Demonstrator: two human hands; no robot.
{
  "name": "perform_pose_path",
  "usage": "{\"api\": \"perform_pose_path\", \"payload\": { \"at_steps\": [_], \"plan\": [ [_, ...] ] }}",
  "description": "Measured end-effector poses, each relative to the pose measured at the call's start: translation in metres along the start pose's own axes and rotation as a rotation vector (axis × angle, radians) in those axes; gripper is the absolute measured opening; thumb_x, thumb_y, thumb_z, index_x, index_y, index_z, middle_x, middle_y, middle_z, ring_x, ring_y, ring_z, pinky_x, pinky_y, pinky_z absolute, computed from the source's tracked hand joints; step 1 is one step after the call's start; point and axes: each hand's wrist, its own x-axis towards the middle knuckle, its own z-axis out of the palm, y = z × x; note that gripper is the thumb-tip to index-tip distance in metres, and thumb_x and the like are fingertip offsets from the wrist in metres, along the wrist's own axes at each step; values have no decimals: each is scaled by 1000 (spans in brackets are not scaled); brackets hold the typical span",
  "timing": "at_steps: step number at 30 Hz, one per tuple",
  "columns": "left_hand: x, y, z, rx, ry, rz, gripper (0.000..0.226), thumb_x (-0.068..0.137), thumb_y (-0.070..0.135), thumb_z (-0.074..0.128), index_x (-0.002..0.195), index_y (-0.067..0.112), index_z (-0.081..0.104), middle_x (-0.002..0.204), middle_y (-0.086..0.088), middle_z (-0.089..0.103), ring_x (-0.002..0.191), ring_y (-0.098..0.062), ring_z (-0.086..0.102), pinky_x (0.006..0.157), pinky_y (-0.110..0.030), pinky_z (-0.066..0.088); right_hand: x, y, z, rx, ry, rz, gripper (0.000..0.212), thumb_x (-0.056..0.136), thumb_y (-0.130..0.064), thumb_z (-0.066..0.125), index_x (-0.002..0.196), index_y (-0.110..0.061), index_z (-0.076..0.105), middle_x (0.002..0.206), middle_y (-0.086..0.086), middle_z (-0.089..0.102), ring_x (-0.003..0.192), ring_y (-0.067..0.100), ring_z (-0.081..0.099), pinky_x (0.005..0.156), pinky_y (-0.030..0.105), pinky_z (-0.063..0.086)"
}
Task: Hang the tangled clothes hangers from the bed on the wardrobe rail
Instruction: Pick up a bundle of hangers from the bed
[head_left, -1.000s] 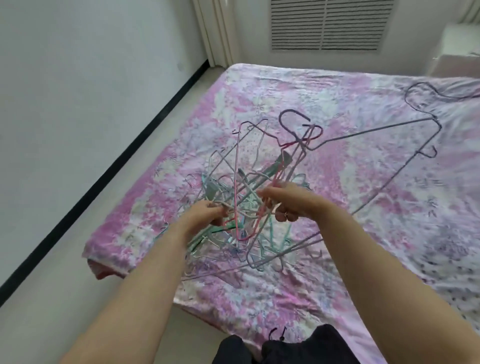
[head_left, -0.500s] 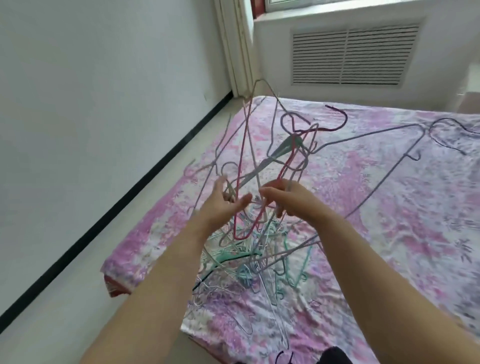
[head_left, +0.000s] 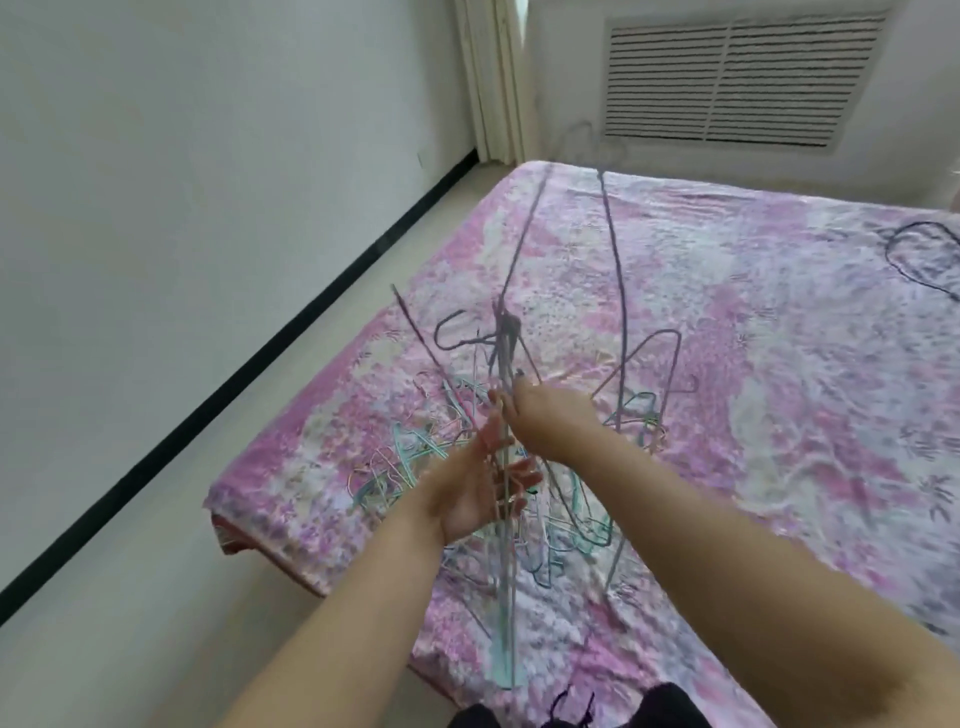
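Note:
A tangle of thin wire hangers (head_left: 503, 343) in purple, grey, pink and teal stands lifted off the pink floral bed (head_left: 727, 364), blurred by motion. My right hand (head_left: 545, 421) is shut on the wires near the bundle's middle. Just below it, my left hand (head_left: 478, 488) has its palm up and fingers spread, with wires running across them. Long purple wires rise toward the far bed edge. Teal hangers (head_left: 410, 457) and a purple hanger (head_left: 660, 364) lie on the cover around the hands. The wardrobe rail is not in view.
One dark hanger (head_left: 917, 254) lies alone at the bed's far right. A white wall with a black skirting board (head_left: 291, 332) runs along the left, with a strip of floor (head_left: 156, 597) beside the bed. A slatted vent (head_left: 737, 78) sits in the far wall.
The bundle has swung upright and closer, and several hangers have dropped back onto the cover. My left hand has moved lower under my right hand. The camera has tilted.

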Motion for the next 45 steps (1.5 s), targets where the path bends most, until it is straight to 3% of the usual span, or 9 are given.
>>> {"api": "perform_pose_path", "payload": {
  "at_steps": [4, 9, 12, 16, 20, 28, 32, 37, 45],
  "plan": [
    [-2, 1, -14, -11, 37, 48, 77, 68, 41, 82, 133, 12, 53, 101, -11, 62, 90, -23, 63, 62, -31, 46, 4, -12, 6, 266, -129, 52, 27, 100, -30, 32, 115, -10, 44, 106, 15, 65, 83, 30, 59, 71, 38, 44],
    [-6, -1, -39, -74, 49, 7, 46, 71, 38, 82, 108, 14, 71, 107, -11, 69, 98, -26, 63, 70, -32, 46, 5, -21, 10, 725, -362, -19, 42, 103, -36, 25, 106, -9, 57, 102, 11, 64, 92, 26, 61, 84, 40, 51],
    [-4, -6, -40, -178, 85, -50, 30, 77, 35, 67, 92, 9, 68, 94, -10, 68, 97, -30, 62, 74, -35, 48, 3, -33, 12, 611, -397, -77, 32, 103, -29, 27, 96, -11, 52, 87, 4, 58, 84, 23, 57, 67, 28, 43],
    [-1, -22, -39, -349, 78, -66, 33, 77, 37, 62, 91, 7, 66, 87, -11, 64, 95, -38, 65, 75, -40, 51, 5, -38, 23, 337, -413, -143, 42, 104, -33, 26, 128, -9, 51, 127, 15, 57, 114, 28, 54, 96, 34, 43],
    [0, -28, -28, -451, 37, -17, 32, 78, 37, 61, 85, 7, 71, 89, -11, 66, 87, -36, 68, 87, -45, 46, -6, -38, 24, 345, -391, -177, 43, 103, -42, 25, 109, -12, 55, 110, 13, 62, 102, 27, 57, 86, 31, 40],
    [10, -18, -26, -513, 45, 65, 32, 89, 37, 56, 99, 10, 70, 89, -12, 71, 78, -27, 68, 71, -37, 57, -34, -45, 28, -163, -248, -307, 95, 87, -75, 23, 151, -5, 15, 149, 12, 37, 137, 31, 34, 110, 48, 30],
    [16, -20, -35, -580, 177, 1, 28, 87, 27, 58, 88, 0, 65, 76, -13, 69, 66, -25, 67, 65, -33, 57, -45, -36, 26, 78, -133, -341, 53, 95, -55, 38, 126, -16, 55, 117, 4, 65, 110, 22, 57, 99, 40, 42],
    [8, -12, -53, -574, 290, 2, 7, 76, 7, 66, 79, 1, 62, 66, -12, 61, 52, -24, 63, 55, -34, 58, -50, 16, 32, 684, 351, 61, 30, 99, -29, 47, 90, -7, 65, 77, 7, 67, 57, 16, 51, 53, 26, 42],
    [-27, -4, -66, -454, 62, 157, 44, 52, 11, 86, 90, 12, 63, 70, -5, 55, 47, -14, 53, 51, -25, 51, -44, 59, 115, 811, -239, 474, 26, 98, -31, 44, 94, -8, 55, 74, 4, 52, 69, 20, 50, 62, 29, 40]
  ]
}}
